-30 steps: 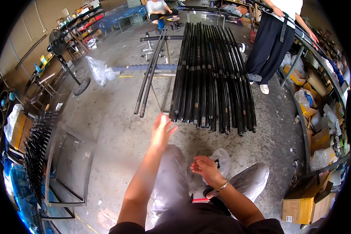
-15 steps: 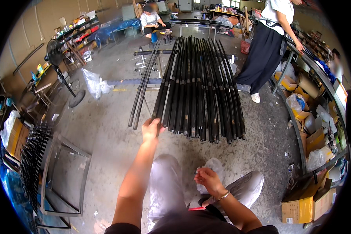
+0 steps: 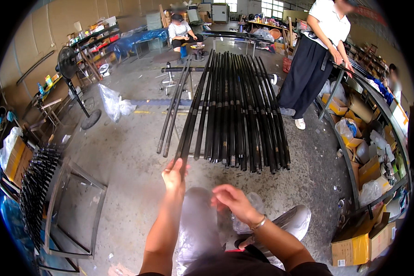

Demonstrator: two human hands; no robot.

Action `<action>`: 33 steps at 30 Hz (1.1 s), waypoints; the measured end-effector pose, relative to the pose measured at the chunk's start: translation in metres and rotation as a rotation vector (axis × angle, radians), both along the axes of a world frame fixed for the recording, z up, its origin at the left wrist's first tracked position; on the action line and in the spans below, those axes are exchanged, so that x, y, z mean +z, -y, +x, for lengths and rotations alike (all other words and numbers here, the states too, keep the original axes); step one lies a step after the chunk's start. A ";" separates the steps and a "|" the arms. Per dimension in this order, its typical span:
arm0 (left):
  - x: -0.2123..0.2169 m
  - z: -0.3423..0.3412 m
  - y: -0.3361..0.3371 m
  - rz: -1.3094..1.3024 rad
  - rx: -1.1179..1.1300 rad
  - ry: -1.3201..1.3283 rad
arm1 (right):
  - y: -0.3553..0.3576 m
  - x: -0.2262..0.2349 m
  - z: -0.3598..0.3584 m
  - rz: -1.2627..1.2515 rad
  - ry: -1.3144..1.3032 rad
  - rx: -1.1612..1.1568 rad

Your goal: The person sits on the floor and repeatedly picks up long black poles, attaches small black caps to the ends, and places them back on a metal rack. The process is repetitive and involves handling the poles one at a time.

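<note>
Black rod (image 3: 195, 110), leftmost of the floor bundle at 12 o'clock, is now clamped at its near end by the left hand (image 3: 174, 174), open before; the right hand (image 3: 230, 198), fingers loosely apart, hovers at 5 o'clock.

The person's left arm stretches forward, nearly straight and bare, from the lower edge up to the left hand (image 3: 174, 175). That hand's grip is closed, fingers curled and thumb pressed over, wrist in line with the forearm. The right arm bends at the elbow and angles inward; the right hand (image 3: 231, 198) hangs lower than the left grip and just to its right, palm down, fingers loosely spread and holding nothing. A thin bracelet circles the right wrist.
</note>
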State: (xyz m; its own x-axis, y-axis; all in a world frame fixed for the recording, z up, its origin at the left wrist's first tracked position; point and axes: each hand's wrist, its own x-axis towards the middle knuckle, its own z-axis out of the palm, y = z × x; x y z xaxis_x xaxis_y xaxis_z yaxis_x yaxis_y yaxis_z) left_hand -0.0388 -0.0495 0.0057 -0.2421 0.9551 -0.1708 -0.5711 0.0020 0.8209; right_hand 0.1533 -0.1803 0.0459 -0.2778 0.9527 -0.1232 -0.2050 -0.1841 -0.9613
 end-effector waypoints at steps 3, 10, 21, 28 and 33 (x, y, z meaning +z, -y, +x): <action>-0.003 -0.012 0.033 0.022 -0.012 0.069 | -0.031 0.018 -0.027 0.068 -0.093 0.033; 0.016 -0.052 0.136 0.038 -0.053 -0.006 | -0.144 0.014 -0.082 0.028 -0.323 -0.067; -0.169 -0.101 0.218 -0.178 0.028 0.542 | -0.096 0.011 -0.168 0.210 -0.404 -0.217; -0.232 -0.118 0.212 -0.016 -0.044 0.626 | -0.097 0.039 -0.167 0.328 -0.448 -0.114; -0.228 -0.143 0.250 0.061 -0.148 0.514 | -0.156 0.078 -0.131 0.246 -0.575 -0.109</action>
